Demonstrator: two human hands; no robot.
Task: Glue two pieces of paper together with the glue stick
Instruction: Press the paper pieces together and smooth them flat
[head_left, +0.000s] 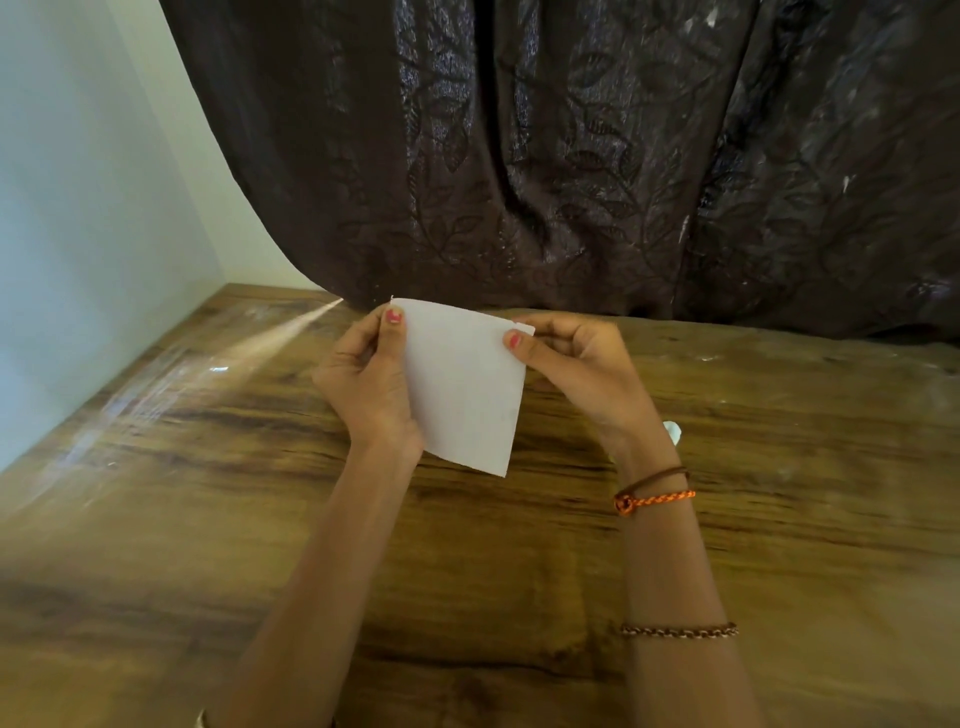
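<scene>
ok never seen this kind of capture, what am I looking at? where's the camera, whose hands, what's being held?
No robot here: a person wears one wide-angle camera on the head, looking forward and down, so the two arms entering from the bottom are the wearer's own. The left hand and right hand each pinch a top corner of the white paper, holding it above the wooden table. Whether it is one sheet or two pressed together, I cannot tell. A small white object peeks out behind the right wrist, mostly hidden. A dark curtain hangs behind.
</scene>
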